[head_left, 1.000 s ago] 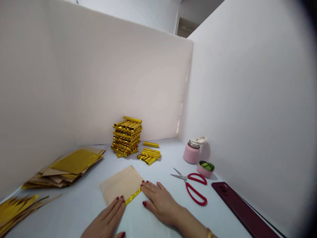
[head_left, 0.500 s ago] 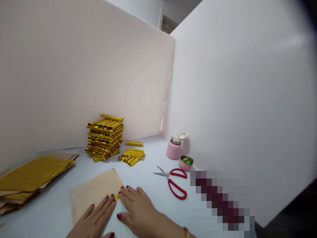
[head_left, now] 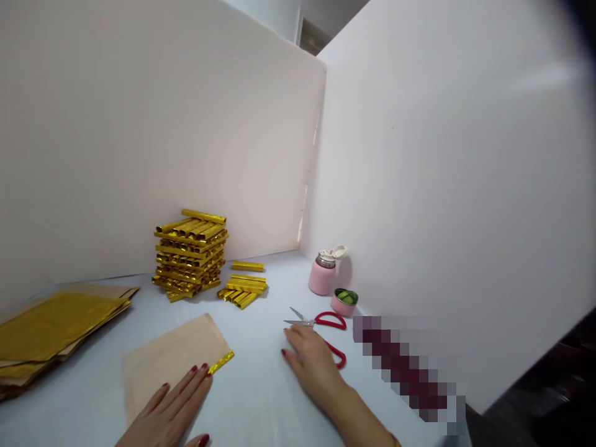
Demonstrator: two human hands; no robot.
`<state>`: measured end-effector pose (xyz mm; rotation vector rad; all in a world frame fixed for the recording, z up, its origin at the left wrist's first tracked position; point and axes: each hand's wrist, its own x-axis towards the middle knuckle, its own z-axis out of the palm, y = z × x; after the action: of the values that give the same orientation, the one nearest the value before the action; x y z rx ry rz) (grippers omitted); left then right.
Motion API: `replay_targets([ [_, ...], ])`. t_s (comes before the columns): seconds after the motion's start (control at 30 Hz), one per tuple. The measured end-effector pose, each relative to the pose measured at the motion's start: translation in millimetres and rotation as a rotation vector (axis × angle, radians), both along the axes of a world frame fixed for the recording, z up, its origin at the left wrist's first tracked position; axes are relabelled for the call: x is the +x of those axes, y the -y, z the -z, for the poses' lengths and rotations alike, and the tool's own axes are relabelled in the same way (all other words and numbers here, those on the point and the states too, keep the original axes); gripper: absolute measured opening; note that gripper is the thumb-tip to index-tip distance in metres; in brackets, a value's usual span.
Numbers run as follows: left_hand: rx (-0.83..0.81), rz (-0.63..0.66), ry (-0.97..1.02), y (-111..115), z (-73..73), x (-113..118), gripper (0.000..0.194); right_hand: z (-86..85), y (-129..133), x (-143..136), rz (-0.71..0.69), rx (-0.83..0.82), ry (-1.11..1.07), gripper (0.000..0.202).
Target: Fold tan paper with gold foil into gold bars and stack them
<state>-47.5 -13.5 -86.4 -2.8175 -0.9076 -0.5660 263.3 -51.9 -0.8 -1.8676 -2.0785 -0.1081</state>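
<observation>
My left hand point(head_left: 168, 405) lies flat, fingers outstretched, on the lower right part of a tan paper sheet point(head_left: 174, 347). A narrow gold strip point(head_left: 221, 362) is folded over along the sheet's right edge, and my fingertips partly cover it. Over on the right, my right hand point(head_left: 311, 363) is at the red-handled scissors point(head_left: 331, 320), hiding their pivot and part of the lower handle. Its thumb and fingers are apart. Whether it touches the scissors I cannot tell. The blades point left and are spread.
Gold paper sheets point(head_left: 60, 323) lie piled at the left. Behind stands a stack of gold foil tubes point(head_left: 190, 257), with a smaller group of tubes point(head_left: 243, 288) beside it. A pink bottle point(head_left: 322, 276) and a pink tin point(head_left: 344, 304) with green contents stand before the right white panel point(head_left: 419, 186).
My right hand has left the folded gold edge and moved right to the scissors. My left hand stays flat on the paper. The view has shifted slightly.
</observation>
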Motion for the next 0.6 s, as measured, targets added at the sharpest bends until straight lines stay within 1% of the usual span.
replay_targets([
  [0.1, -0.029, -0.007, 0.008, 3.3, -4.6, 0.3, 0.074, 3.3, 5.2, 29.1, 0.225, 0.034, 0.050, 0.021],
  [0.13, -0.041, -0.016, 0.004, 5.5, -8.2, 0.8, 0.074, 5.8, 6.1, 37.0, 0.265, 0.030, 0.065, 0.018],
  [0.2, -0.064, -0.032, -0.008, 11.2, -18.3, 2.7, 0.072, 12.4, 5.8, 47.7, 0.285, 0.020, 0.087, 0.015],
  [0.3, -0.118, -0.048, -0.028, 20.0, -33.8, 6.4, 0.069, 23.3, 0.1, 50.6, 0.253, 0.023, 0.108, 0.013],
  [0.4, -0.189, -0.066, -0.028, 24.9, -42.0, 8.3, 0.065, 30.9, -7.3, 43.2, 0.202, 0.038, 0.121, 0.028],
  [0.5, -0.282, -0.080, -0.036, 25.3, -46.3, 6.1, 0.060, 31.6, -10.9, 30.8, 0.115, 0.045, 0.128, 0.041],
  [0.53, -0.316, -0.075, -0.036, 24.8, -48.6, 4.6, 0.059, 30.0, -11.1, 26.0, 0.070, 0.042, 0.127, 0.043],
  [0.6, -0.390, -0.054, -0.035, 23.4, -55.4, 1.5, 0.057, 24.8, -10.3, 16.1, -0.085, 0.015, 0.108, 0.046],
])
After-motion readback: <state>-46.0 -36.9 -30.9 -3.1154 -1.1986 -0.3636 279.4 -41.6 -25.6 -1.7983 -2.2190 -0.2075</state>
